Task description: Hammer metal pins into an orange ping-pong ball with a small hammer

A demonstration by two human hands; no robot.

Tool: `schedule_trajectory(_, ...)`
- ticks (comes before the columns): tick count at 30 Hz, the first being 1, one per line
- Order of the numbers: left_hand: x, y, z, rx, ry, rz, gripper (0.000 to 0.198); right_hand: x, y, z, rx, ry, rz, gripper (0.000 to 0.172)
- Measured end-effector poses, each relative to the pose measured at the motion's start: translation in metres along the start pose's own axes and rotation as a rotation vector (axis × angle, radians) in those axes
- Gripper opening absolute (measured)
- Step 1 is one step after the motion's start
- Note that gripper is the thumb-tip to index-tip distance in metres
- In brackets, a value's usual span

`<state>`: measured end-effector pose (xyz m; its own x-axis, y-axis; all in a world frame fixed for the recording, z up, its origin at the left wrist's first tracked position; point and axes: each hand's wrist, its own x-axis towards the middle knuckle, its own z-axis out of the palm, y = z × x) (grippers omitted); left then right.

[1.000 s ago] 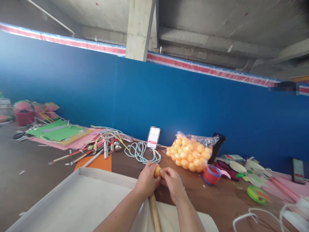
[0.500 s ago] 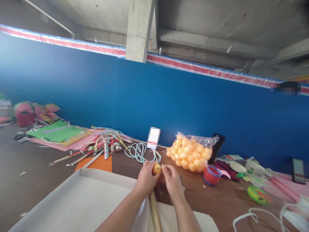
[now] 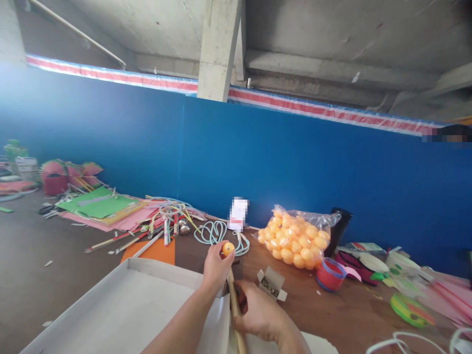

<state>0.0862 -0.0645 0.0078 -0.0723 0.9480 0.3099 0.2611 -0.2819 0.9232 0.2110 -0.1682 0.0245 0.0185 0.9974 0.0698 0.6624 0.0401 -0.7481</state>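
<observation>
My left hand (image 3: 216,265) is closed round the top of a wooden stick (image 3: 233,307) and pinches an orange ball (image 3: 227,249) at its tip. Lower down, my right hand (image 3: 260,315) is wrapped round the same stick. Both hands are just past the far right corner of a big white shallow tray (image 3: 129,309). A small open cardboard box of tiny metal pieces (image 3: 272,284) lies on the brown table right of my hands.
A clear bag of orange balls (image 3: 295,238) stands behind the small box, with a red-and-blue tape roll (image 3: 329,274) beside it. Light cords (image 3: 214,231), sticks, green and pink sheets (image 3: 99,206) clutter the left. A blue wall (image 3: 295,162) backs the table.
My right hand left the ball and dropped down to grip the stick. The left hand kept the ball on the stick's tip. The small box came into view.
</observation>
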Motion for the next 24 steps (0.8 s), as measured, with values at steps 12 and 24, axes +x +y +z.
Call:
schedule_trajectory(12, 0.001, 0.000, -0.006, 0.067, 0.077, -0.039, 0.039, 0.017, 0.001, 0.008, 0.068, 0.149, 0.195, 0.007)
schedule_trajectory(24, 0.015, -0.005, -0.002, 0.186, 0.096, -0.026, 0.040, -0.002, -0.038, -0.005, 0.433, 0.182, -0.048, 0.036)
